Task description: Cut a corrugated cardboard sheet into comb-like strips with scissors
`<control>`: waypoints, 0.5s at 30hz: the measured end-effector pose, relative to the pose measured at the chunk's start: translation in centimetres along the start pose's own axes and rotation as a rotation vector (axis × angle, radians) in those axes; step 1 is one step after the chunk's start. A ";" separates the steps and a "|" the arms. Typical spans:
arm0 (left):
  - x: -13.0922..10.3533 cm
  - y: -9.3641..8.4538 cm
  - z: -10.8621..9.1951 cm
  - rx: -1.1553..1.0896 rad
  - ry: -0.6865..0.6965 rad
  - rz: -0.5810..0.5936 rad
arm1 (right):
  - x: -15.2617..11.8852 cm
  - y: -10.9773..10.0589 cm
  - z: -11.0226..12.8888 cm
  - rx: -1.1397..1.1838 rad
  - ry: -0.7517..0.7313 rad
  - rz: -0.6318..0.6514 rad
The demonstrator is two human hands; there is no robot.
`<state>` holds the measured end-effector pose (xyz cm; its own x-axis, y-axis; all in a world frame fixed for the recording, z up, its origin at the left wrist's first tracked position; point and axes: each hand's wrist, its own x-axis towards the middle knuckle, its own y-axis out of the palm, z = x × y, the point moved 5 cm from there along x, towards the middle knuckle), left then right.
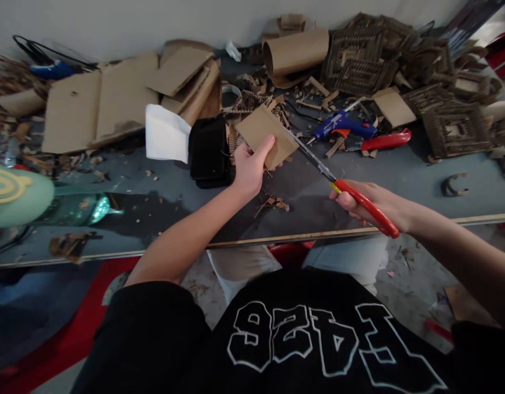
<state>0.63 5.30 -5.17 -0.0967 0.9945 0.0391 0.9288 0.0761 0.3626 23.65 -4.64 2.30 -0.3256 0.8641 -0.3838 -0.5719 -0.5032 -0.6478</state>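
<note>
A flat brown cardboard piece (258,128) is pinched in my left hand (250,169), with the thumb on top and the other fingers partly hidden beneath. My right hand (361,202) grips red-handled scissors (365,207), whose metal blades point up and left and lie along the cardboard's right edge. Whether the blades are parted cannot be made out. Left of my left hand lies a black case (209,153), with a white sheet (167,133) beside it. Small cardboard scraps (277,203) rest on the table below the held piece.
On the grey table (420,191), a blue glue gun (345,126) and red-handled tool (386,140) lie behind the scissors. Cardboard sheets (125,98), a roll (297,52) and layered cardboard frames (455,128) line the back. A green-capped bottle (75,205) lies at left.
</note>
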 end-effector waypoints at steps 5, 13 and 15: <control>-0.1 0.2 0.4 0.048 0.025 0.054 | 0.4 0.4 0.9 -0.073 0.005 0.041; -0.2 0.5 0.2 0.014 -0.013 0.177 | 0.3 0.4 0.2 -0.024 -0.072 -0.029; -0.3 0.6 0.0 -0.011 -0.020 0.212 | 0.1 0.3 0.0 -0.067 -0.101 -0.073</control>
<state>1.22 5.04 -4.95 0.1077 0.9895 0.0968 0.9236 -0.1356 0.3586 23.45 -4.67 2.06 -0.3610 0.8931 -0.2686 -0.5463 -0.4359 -0.7152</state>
